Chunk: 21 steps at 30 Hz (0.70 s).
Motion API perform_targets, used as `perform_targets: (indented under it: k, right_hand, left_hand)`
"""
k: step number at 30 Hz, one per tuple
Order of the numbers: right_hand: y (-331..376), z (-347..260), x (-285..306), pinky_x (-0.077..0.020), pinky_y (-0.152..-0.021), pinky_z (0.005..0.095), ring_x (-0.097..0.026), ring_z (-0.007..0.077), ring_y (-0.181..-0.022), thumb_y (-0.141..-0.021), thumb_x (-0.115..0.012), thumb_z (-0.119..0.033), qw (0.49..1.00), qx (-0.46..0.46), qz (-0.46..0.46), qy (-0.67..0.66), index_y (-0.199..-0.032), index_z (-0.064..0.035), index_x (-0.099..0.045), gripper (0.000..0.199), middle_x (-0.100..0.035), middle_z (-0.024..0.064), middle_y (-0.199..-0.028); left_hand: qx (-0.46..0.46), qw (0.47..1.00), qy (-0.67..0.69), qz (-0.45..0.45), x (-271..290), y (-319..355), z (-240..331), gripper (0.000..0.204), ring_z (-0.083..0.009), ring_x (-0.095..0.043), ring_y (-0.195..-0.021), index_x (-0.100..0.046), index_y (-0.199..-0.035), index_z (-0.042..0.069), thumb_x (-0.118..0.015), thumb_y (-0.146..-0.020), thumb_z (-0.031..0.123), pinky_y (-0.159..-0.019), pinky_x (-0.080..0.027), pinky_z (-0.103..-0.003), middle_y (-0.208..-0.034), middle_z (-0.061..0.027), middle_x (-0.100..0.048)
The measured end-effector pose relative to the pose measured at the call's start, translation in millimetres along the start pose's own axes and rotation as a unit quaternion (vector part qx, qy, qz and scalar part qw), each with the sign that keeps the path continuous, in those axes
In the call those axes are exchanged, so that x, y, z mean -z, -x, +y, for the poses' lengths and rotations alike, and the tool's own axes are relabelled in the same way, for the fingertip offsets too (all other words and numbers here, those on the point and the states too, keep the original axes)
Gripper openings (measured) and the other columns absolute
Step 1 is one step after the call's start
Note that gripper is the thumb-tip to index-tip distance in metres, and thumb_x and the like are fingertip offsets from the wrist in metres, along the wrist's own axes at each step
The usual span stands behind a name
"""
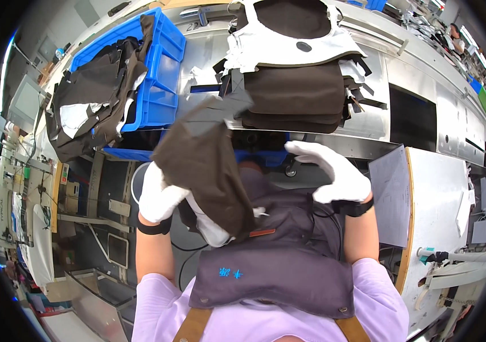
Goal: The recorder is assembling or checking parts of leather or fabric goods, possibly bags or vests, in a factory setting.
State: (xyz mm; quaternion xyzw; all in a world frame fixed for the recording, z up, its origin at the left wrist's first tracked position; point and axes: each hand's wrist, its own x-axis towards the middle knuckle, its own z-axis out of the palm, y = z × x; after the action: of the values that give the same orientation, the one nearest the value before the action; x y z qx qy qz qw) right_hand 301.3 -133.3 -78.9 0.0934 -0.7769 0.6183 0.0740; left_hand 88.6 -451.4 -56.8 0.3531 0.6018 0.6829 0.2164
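Observation:
A dark brown fabric piece (206, 165) with grey patches at its upper end and a white lining hangs in front of my lap. My left hand (160, 196), in a white glove, grips its left edge; some of the fingers are hidden behind the cloth. To the right, my gloved right hand (343, 174) is raised with thumb and fingers apart and nothing in it. Beyond both hands, a stack of folded brown fabric pieces (297, 94) lies on the metal table (368, 128). On top of the stack rests a white-faced piece (280, 45) with a large rounded opening.
At the far left stands a blue crate (160, 85), with brown and white cloth pieces (97, 85) draped over its side. A white board (440, 211) with a wooden edge stands close on my right. Sewing equipment (35, 176) lines the left side.

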Motion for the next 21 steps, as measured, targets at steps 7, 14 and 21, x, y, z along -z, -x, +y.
perform_targets:
  k: [7,14,21]
  right_hand:
    - [-51.5,14.9,-84.7,-0.0442,-0.065,0.0325,-0.05,0.0148,-0.068,-0.087,-0.071,-0.022,0.982,-0.085,0.166,0.035,-0.088,-0.0003,-0.061,0.024,-0.056,0.0087,-0.077]
    - [-24.0,34.4,-82.9,-0.0397,-0.071,0.0239,-0.047,0.0057,-0.076,-0.088,-0.067,-0.016,0.948,-0.113,0.197,-0.222,-0.094,-0.0031,-0.065,0.014,-0.054,-0.0025,-0.081]
    - [-18.3,61.5,-96.9,-0.0418,-0.102,0.0332,-0.055,0.018,-0.116,-0.088,-0.058,-0.007,0.822,-0.011,0.099,-0.561,-0.131,0.003,-0.05,0.045,-0.058,0.0103,-0.13]
  left_hand:
    - [-0.297,0.818,-0.493,-0.007,-51.8,-28.2,-3.8,0.038,-0.0408,-0.056,-0.088,-0.056,-0.1,-0.003,-0.07,-0.066,0.006,-0.078,-0.047,-0.045,-0.098,-0.0227,-0.057]
    - [-0.266,0.736,-0.606,0.14,-29.1,-19.5,-50.0,0.033,-0.0343,-0.055,-0.087,-0.054,-0.09,0.004,-0.071,-0.062,-0.001,-0.076,-0.045,-0.041,-0.098,-0.0157,-0.059]
    - [-0.017,0.913,-0.182,0.364,-44.0,8.7,-115.9,0.09,-0.0268,-0.047,-0.125,-0.031,-0.142,-0.001,-0.084,-0.07,0.006,-0.105,-0.042,-0.038,-0.138,-0.0184,-0.04]
